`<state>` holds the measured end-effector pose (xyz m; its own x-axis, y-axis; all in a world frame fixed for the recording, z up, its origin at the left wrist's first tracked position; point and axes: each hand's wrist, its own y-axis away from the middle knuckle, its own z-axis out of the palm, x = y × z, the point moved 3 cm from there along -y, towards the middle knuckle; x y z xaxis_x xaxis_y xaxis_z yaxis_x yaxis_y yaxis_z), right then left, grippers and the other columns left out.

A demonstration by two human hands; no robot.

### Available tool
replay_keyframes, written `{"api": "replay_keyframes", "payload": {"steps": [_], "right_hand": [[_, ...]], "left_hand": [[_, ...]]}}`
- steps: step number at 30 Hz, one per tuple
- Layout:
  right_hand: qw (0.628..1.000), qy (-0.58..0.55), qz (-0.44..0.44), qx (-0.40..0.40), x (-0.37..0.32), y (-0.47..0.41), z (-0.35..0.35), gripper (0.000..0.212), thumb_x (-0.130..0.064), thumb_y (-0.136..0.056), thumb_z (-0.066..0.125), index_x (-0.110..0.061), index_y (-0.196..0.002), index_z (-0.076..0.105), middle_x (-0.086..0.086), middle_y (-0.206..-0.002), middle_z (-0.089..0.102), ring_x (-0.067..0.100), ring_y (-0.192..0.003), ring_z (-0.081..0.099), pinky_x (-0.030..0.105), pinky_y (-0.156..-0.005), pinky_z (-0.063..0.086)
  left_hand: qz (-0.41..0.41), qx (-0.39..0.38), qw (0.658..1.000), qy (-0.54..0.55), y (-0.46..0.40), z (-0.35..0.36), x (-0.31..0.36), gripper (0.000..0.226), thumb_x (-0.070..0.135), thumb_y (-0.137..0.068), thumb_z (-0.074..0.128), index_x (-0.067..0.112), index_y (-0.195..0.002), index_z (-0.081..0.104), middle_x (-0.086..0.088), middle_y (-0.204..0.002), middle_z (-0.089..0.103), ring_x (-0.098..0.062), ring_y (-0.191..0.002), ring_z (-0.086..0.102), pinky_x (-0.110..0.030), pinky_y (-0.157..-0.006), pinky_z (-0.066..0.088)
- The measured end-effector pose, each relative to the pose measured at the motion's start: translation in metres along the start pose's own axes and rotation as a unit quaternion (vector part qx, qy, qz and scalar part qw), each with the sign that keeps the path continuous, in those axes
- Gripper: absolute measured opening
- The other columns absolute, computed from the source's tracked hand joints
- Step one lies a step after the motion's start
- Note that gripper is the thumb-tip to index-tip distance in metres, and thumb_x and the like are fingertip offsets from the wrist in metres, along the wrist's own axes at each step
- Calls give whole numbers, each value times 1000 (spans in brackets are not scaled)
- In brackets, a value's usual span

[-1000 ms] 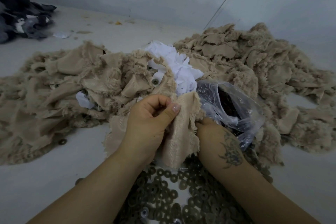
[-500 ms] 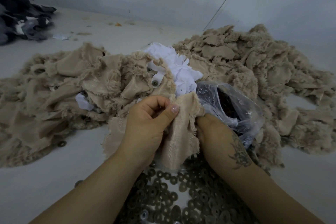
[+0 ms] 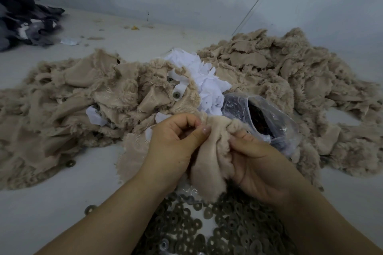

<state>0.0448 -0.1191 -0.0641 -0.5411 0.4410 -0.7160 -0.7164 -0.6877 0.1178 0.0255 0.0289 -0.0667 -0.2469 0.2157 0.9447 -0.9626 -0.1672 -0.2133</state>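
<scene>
A small beige faux-fur fabric piece (image 3: 209, 163) hangs between both hands in the middle of the view. My left hand (image 3: 176, 145) pinches its upper left edge between thumb and curled fingers. My right hand (image 3: 257, 163) grips the furry right edge, palm turned up toward me. Below the hands lies a heap of dark round washers (image 3: 217, 232). Whether a washer or snap sits inside the pinch is hidden.
Beige fur scraps are piled at left (image 3: 68, 105) and at right (image 3: 290, 80), with white fabric pieces (image 3: 205, 80) between them. A clear plastic bag (image 3: 267, 118) of dark parts lies behind my right hand. Dark grey cloth (image 3: 22, 16) is heaped at far left. Loose washers (image 3: 70, 164) dot the table.
My right hand has turned over from back-up to palm-up and shifted its hold to the piece's furry right edge. The piece is now gathered more tightly between both hands.
</scene>
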Motion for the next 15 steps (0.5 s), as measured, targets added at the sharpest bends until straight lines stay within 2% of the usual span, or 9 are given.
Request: {"api": "replay_keyframes", "payload": {"steps": [2,4,7,11,13,15], "right_hand": [[999,35,7,-8,1,-1,1,23,-12,-86,65,-5,-105,76,13,-98,74,20,-85,73,32,-75,62],[990,123,-22,61,1,-3,-2,20,-12,-80,70,-9,-98,78,15,-97,75,21,-82,73,29,-68,61],[948,249,-119,158,-1,-2,-11,19,-8,-80,70,-17,-95,79,18,-97,76,30,-86,73,32,-69,62],[893,351,-217,181,-4,2,-9,28,6,-86,68,-18,-92,80,8,-90,78,25,-86,76,29,-70,61],[874,375,-240,193,-6,4,-6,24,8,-84,69,-14,-87,79,9,-85,78,28,-82,76,35,-69,63],[859,392,-253,212,-7,5,-7,21,8,-82,71,-11,-81,79,10,-78,77,33,-76,74,43,-67,63]], "left_hand": [[-2,-2,1000,0,1,1,1,11,28,-72,79,22,-69,70,-1,-69,65,-11,-64,58,-21,-57,51],[-1,-13,1000,-1,1,1,2,11,29,-72,79,23,-68,70,2,-67,64,-7,-63,58,-18,-57,50],[-10,-25,999,-17,1,3,2,7,26,-72,75,24,-67,71,4,-63,63,-4,-57,56,-16,-53,47],[16,-33,996,-86,1,3,-1,15,19,-82,77,23,-69,70,-5,-64,61,-12,-58,52,-23,-53,46],[24,-28,994,-98,1,2,-2,11,22,-79,74,21,-69,69,-9,-66,61,-17,-61,53,-30,-57,47],[25,-25,994,-108,1,3,-2,9,25,-76,72,20,-69,68,-6,-65,61,-16,-61,53,-29,-57,48]]}}
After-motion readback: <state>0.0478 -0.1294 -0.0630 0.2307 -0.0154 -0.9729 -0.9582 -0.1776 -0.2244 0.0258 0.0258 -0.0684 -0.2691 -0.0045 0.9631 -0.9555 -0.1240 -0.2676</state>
